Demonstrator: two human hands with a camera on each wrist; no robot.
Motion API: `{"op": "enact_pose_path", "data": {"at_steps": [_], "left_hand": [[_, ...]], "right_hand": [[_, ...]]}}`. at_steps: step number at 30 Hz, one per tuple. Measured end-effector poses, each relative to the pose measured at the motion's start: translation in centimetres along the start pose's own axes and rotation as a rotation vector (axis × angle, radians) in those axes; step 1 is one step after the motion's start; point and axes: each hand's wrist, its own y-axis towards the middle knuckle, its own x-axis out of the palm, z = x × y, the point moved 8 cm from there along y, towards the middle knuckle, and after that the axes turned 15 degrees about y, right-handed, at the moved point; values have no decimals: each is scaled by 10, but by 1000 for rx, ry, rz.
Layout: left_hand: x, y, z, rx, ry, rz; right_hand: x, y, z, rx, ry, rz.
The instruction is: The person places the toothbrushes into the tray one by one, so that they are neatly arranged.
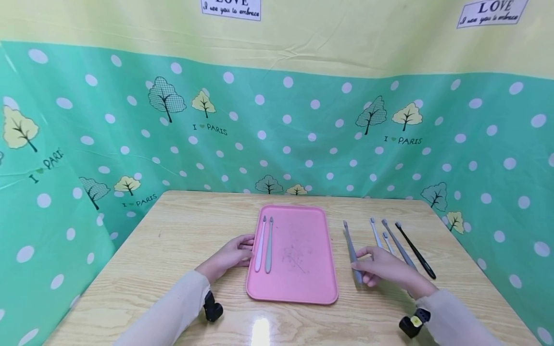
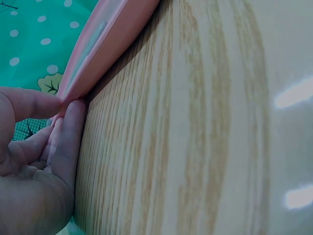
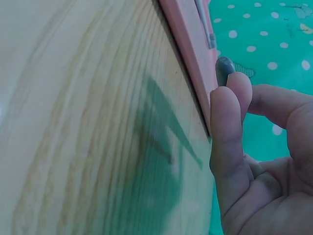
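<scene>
A pink tray (image 1: 303, 250) lies on the table with a white toothbrush (image 1: 260, 247) and a grey-green toothbrush (image 1: 269, 247) side by side along its left part. My left hand (image 1: 233, 257) pinches the tray's left rim between thumb and fingers, seen close up as a hand (image 2: 44, 147) at the rim in the left wrist view. To the right of the tray, my right hand (image 1: 385, 266) holds a grey toothbrush (image 1: 349, 240) by its handle, bristle end pointing away. Only the handle's rounded end (image 3: 225, 67) shows past the fingertips in the right wrist view.
Right of my right hand lie a black toothbrush (image 1: 415, 250), a grey-blue toothbrush (image 1: 398, 244), a light blue toothbrush (image 1: 375, 233) and a shorter pale one (image 1: 388, 242), partly behind the hand. A green dotted curtain (image 1: 303, 134) hangs behind the wooden table (image 1: 195, 221).
</scene>
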Motion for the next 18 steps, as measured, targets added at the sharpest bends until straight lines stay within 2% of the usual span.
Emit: {"op": "enact_pose_path", "data": {"at_steps": [18], "left_hand": [[0, 2, -2, -8, 6, 4]], "right_hand": [[33, 19, -11, -31, 99, -88]]}}
